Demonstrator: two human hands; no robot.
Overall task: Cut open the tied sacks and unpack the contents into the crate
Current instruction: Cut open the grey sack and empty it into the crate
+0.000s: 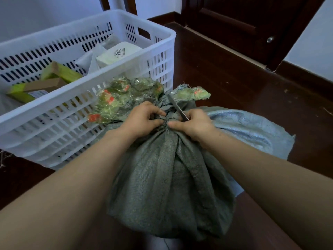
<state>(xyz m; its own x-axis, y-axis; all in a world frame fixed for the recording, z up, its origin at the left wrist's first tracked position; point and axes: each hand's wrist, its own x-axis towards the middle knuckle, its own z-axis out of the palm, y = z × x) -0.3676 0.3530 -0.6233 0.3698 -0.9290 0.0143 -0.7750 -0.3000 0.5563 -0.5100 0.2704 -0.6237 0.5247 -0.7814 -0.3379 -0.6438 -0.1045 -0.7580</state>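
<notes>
Clearly the sack [171,177] is soft, woven cloth: it stands on the floor [234,78] between the person's forearms, bulging and creased, and probably heavy enough to stay put while it is worked on. Its cloth will likely give and slide under a cutting edge, so the best hold looks to be at the gathered neck, just below the tie [166,118], where the folds bunch tight. The left hand [144,120] pinches that bunched cloth beside the tie, fingers curled in. The right hand [194,125] grips a thin blade [177,108], which slants up and away across the neck, close to the left fingertips; a slip there could nick them, so the cut probably ought to run away from that hand. Above the tie the sack's mouth [126,98] flares out, wrapped in crinkled green and red plastic, and leans against the crate [45,109]. The crate is white and slotted, just beside the sack on the left, and already holds a white box [119,53] and green cartons [59,71]. A paler, flattened sack [248,129] lies behind on the right, touching the full one. Loose fibres dot the dark floor, and a door [234,24] stands well apart.
</notes>
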